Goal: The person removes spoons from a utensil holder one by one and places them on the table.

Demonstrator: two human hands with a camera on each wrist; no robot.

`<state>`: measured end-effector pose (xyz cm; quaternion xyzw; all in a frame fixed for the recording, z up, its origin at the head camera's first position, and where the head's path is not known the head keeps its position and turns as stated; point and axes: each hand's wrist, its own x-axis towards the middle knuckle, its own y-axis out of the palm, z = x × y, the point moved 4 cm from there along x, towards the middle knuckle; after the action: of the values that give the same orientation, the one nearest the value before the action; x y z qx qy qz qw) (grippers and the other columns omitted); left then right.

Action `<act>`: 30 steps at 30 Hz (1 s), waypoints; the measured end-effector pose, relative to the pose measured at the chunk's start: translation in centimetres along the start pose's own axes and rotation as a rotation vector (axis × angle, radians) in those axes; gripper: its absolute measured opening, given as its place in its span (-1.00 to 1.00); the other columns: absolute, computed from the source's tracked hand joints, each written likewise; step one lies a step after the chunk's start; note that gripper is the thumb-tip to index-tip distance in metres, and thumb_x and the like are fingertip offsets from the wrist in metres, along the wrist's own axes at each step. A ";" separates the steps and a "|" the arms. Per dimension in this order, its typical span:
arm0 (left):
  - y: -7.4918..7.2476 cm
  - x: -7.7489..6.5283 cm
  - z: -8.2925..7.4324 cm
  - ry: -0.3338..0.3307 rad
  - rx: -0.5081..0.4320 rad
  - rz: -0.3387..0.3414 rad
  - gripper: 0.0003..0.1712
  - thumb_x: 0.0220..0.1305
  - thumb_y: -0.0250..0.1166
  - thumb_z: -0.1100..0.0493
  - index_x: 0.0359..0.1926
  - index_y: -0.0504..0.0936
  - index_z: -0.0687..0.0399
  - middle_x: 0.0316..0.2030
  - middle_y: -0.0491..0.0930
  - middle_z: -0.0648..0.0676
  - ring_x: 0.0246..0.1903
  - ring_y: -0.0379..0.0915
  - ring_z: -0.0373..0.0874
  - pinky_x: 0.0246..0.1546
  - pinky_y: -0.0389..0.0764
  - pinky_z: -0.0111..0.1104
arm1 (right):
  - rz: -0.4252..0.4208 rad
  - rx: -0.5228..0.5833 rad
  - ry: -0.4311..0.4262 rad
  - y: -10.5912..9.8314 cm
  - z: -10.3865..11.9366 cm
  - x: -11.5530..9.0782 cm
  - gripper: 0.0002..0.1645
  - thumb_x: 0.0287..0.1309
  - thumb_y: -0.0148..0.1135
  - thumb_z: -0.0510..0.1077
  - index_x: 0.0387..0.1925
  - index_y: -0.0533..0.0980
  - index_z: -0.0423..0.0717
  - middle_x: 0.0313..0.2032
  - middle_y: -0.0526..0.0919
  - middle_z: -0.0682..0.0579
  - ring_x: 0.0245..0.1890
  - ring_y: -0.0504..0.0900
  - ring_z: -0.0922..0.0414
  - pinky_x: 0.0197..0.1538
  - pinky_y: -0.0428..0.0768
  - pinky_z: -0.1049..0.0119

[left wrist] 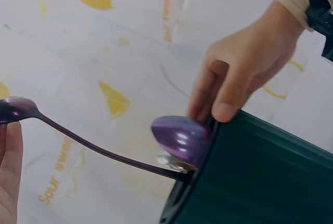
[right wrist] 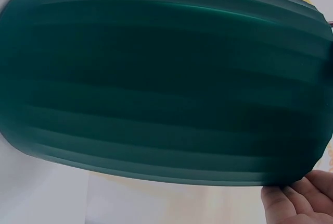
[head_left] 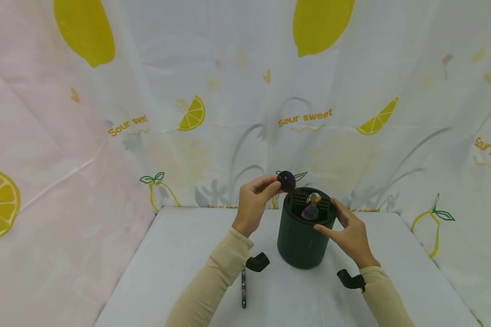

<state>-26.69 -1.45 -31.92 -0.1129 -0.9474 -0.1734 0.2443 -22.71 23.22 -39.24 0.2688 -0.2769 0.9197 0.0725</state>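
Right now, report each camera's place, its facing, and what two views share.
Head: on the head, facing forward and down toward the green holder; both sleeves, left hand and right hand show.
Left wrist: on that wrist, facing the holder's top and the held purple spoon; the left hand, partly, and right hand show.
Right wrist: on that wrist, facing the holder's side; right hand's fingers show.
Shared: head and left wrist both show the right hand at the holder's top.

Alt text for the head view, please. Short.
A person's left grip pinches a dark purple spoon by its bowl, its handle reaching down to a dark green holder, whose rim the right grip holds. A second purple spoon and a shiny utensil stand in it; a lemon-print sheet hangs behind.
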 end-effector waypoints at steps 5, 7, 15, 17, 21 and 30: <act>-0.3 0.2 -1.9 0.067 -0.021 0.001 -0.72 0.27 0.30 0.38 -0.04 0.59 0.52 -0.19 0.66 0.16 -0.27 0.67 -0.09 0.00 0.64 -0.13 | 0.000 0.003 0.009 0.4 -2.4 0.1 0.09 -0.15 0.61 -0.12 0.41 0.25 -0.09 0.36 0.34 -0.11 0.30 0.37 -0.07 0.17 0.32 0.67; -0.5 0.2 -2.6 0.095 -0.032 0.000 -0.73 0.26 0.30 0.40 -0.05 0.59 0.53 -0.19 0.65 0.16 -0.27 0.67 -0.08 -0.01 0.64 -0.12 | -0.002 0.006 0.008 0.5 -2.8 0.1 0.09 -0.15 0.61 -0.09 0.42 0.24 -0.06 0.36 0.33 -0.10 0.30 0.37 -0.06 0.17 0.32 0.69; -1.4 0.0 -5.3 0.169 -0.026 -0.028 -0.72 0.26 0.31 0.38 -0.06 0.59 0.55 -0.21 0.69 0.14 -0.27 0.68 -0.05 0.00 0.62 -0.10 | -0.005 0.000 0.016 0.6 -3.0 0.1 0.10 -0.14 0.60 -0.03 0.43 0.24 -0.01 0.36 0.34 -0.05 0.31 0.36 -0.04 0.16 0.31 0.71; -1.7 0.0 -5.8 0.178 -0.026 -0.034 -0.72 0.26 0.31 0.39 -0.06 0.59 0.54 -0.22 0.69 0.14 -0.28 0.69 -0.05 0.01 0.62 -0.10 | -0.003 -0.008 0.024 0.7 -3.0 0.1 0.10 -0.14 0.61 -0.02 0.43 0.24 -0.02 0.36 0.33 -0.04 0.31 0.36 -0.03 0.16 0.30 0.72; -2.6 -0.2 -6.5 0.180 -0.047 -0.046 -0.76 0.24 0.32 0.40 -0.09 0.63 0.48 -0.24 0.69 0.16 -0.30 0.69 -0.03 -0.01 0.63 -0.11 | -0.002 -0.015 0.032 0.8 -3.0 0.0 0.11 -0.14 0.61 0.00 0.43 0.24 0.00 0.37 0.33 -0.01 0.31 0.36 -0.01 0.15 0.30 0.73; -6.3 -0.6 -5.4 0.087 -0.096 -0.131 -0.88 0.24 0.30 0.43 -0.19 0.69 0.33 -0.23 0.66 0.18 -0.30 0.66 -0.05 -0.04 0.66 -0.20 | -0.018 -0.016 0.015 0.7 -2.9 0.1 0.10 -0.15 0.61 -0.02 0.43 0.25 0.01 0.36 0.34 -0.05 0.29 0.38 -0.03 0.14 0.32 0.72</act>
<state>-25.76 -9.35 -29.54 -0.0547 -0.9318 -0.2390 0.2675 -24.30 24.22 -41.52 0.2635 -0.2811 0.9189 0.0850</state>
